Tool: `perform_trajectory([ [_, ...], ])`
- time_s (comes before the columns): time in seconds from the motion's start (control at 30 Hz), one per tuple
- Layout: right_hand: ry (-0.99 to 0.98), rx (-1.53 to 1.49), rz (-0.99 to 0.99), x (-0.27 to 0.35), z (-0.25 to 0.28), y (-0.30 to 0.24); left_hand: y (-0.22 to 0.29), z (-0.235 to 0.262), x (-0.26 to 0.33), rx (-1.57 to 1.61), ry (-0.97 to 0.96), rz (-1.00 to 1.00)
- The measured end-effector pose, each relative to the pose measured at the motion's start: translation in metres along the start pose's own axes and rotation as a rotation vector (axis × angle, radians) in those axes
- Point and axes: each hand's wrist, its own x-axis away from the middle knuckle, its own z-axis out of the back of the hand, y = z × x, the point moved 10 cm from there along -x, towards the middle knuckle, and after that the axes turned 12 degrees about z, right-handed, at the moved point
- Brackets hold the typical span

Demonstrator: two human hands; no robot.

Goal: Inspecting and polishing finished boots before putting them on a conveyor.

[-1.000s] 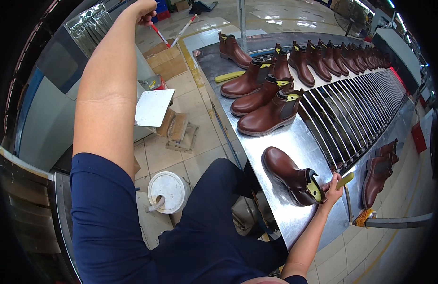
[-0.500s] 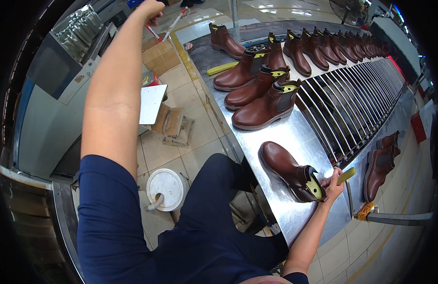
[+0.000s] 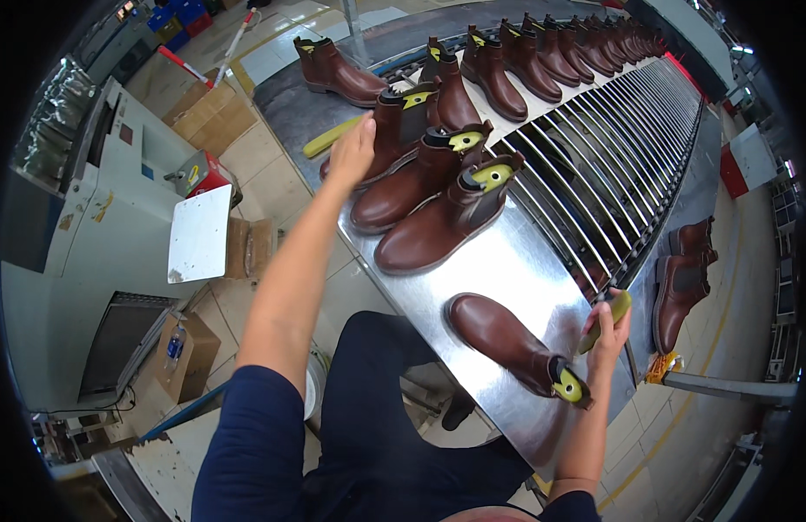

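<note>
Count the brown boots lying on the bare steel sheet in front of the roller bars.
4. Three lie side by side: one under the left hand, the middle boot and the third boot. The nearest boot is by the right hand.

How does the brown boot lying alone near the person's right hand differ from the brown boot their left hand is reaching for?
The lone brown leather boot lies apart on the steel table, its opening toward the person; the brown leather boot by the left hand sits in a tight row of three, its opening turned away. The right hand, holding a yellow-green tool, rests beside the lone boot. Both boots hold yellow lasts.
</note>
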Motion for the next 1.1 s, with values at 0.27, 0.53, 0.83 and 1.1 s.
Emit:
perform_trajectory([
  [0.27,-0.683,0.467,0.318,-0.163,-0.197,-0.017,0.04,-0.004,0.041,-0.251,0.126,-0.023],
  [0.53,-0.523,0.629,0.457,-0.294,-0.39,0.047,0.041,-0.008,0.036,-0.277,0.07,-0.01],
  [0.83,-0.459,0.779,0.51,-0.318,-0.461,0.057,0.043,-0.004,0.022,-0.237,0.062,-0.012],
  [1.1,-0.449,0.939,0.664,-0.296,-0.395,0.037,0.041,-0.003,0.042,-0.26,0.033,0.021],
])
